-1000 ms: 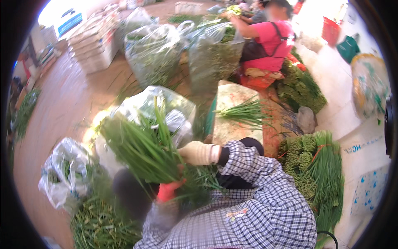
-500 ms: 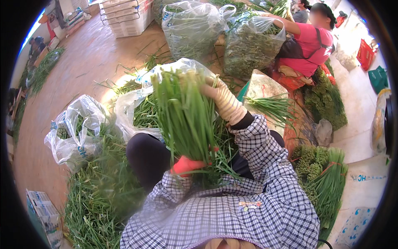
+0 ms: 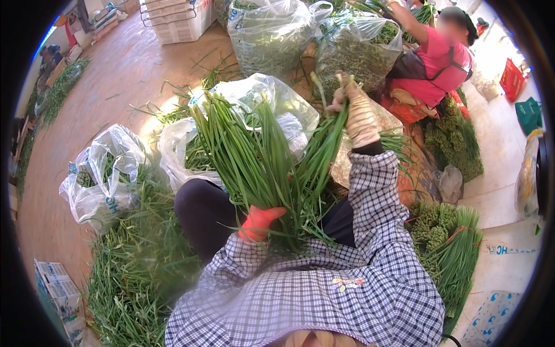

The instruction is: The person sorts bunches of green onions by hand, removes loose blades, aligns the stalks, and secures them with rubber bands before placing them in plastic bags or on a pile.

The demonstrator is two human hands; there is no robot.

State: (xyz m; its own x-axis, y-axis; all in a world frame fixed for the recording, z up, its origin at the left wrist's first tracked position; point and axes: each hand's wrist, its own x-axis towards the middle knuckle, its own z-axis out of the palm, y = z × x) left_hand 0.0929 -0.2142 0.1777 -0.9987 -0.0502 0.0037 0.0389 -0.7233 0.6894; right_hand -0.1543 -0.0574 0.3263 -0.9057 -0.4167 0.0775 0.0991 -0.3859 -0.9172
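A thick bunch of green garlic chives [image 3: 245, 153] stands up over my lap, its pale cut ends on top. Low on the bunch, my left hand [image 3: 260, 224] in a red glove is closed round the leaves. My right hand [image 3: 358, 114], in a cream striped glove, is raised to the right and grips a smaller strand of chives [image 3: 324, 141] near its upper ends. This strand spreads away from the main bunch but meets it lower down. Beneath my right forearm, a pale board [image 3: 386, 115] is partly covered, with more chives lying at its right side.
Loose leaves [image 3: 136, 277] are heaped on my left beside an opened plastic bag [image 3: 104, 179]. Another bag [image 3: 272, 92] lies just ahead. Tied chive bundles [image 3: 457, 243] rest to my right. A co-worker in pink [image 3: 442, 63] sits at far right, near full bags [image 3: 358, 55].
My right hand has moved from the top of the bunch up and to the right, drawing a strand aside. The bunch now fans open. The co-worker's arm has risen.
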